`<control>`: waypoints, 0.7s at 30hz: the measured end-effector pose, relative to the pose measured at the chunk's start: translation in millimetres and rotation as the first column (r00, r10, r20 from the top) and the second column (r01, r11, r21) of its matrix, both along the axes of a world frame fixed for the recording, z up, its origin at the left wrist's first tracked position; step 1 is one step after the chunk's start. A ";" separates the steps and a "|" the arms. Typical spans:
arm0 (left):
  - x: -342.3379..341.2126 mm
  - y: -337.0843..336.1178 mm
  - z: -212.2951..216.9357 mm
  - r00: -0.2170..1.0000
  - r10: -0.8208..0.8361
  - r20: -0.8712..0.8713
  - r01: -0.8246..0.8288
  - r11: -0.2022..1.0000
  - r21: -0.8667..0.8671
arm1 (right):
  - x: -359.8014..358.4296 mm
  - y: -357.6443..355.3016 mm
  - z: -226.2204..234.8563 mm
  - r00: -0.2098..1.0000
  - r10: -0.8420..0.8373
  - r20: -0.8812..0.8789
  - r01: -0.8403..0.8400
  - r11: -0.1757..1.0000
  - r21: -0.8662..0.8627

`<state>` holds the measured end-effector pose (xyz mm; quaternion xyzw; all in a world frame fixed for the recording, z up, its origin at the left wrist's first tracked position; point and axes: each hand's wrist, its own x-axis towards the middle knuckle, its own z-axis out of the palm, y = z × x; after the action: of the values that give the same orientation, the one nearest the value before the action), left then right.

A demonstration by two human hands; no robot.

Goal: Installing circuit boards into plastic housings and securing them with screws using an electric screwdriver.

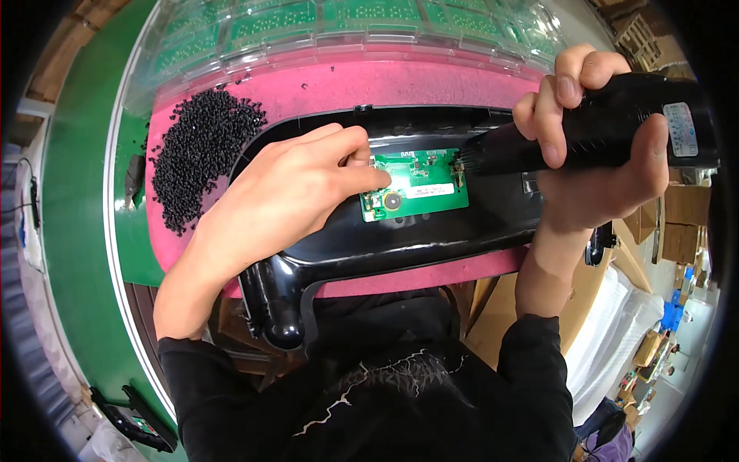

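A green circuit board with a white label strip and a small round part lies in a long black plastic shell. My left hand reaches across the shell's left side. Its thumb and forefinger are closed at the board's left end, gripping it there. My right hand is wrapped round a thick black handheld tool with a pale label. The tool tapers leftward, and its ridged, brush-like tip meets the board's right edge. Part of the right palm is hidden behind the tool.
A heap of small black parts covers the pink mat at left. Clear plastic trays of green boards line the back. A second black shell lies at lower left on the green table. Cardboard boxes stand at right.
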<state>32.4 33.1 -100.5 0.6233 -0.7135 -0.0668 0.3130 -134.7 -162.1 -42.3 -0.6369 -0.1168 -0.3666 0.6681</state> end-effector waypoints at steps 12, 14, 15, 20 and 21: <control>16.0 2.4 -7.6 0.992 0.071 0.107 -0.074 0.997 0.027 | 20.1 4.1 -1.7 0.992 -0.026 -0.121 0.030 0.999 0.028; 15.2 1.6 -6.5 0.989 0.086 0.119 -0.092 0.995 0.044 | 20.9 7.3 -2.5 0.973 -0.114 -0.199 0.126 0.991 0.048; 15.2 2.8 -7.2 0.988 0.097 0.118 -0.103 0.994 0.045 | 24.1 5.1 -4.7 0.974 -0.103 -0.201 0.115 0.992 0.049; 16.2 3.8 -6.0 0.988 0.105 0.110 -0.115 0.990 0.086 | 33.8 2.1 -11.8 0.989 0.049 -0.141 -0.042 0.998 0.054; 16.3 3.4 -5.7 0.988 0.105 0.111 -0.115 0.990 0.083 | 34.7 5.4 -12.8 0.991 0.001 -0.137 0.005 0.999 0.039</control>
<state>48.8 36.5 -106.2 0.6778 -0.6900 -0.0477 0.2495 -100.0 -156.7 -55.1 -0.6476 -0.0628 -0.3248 0.6865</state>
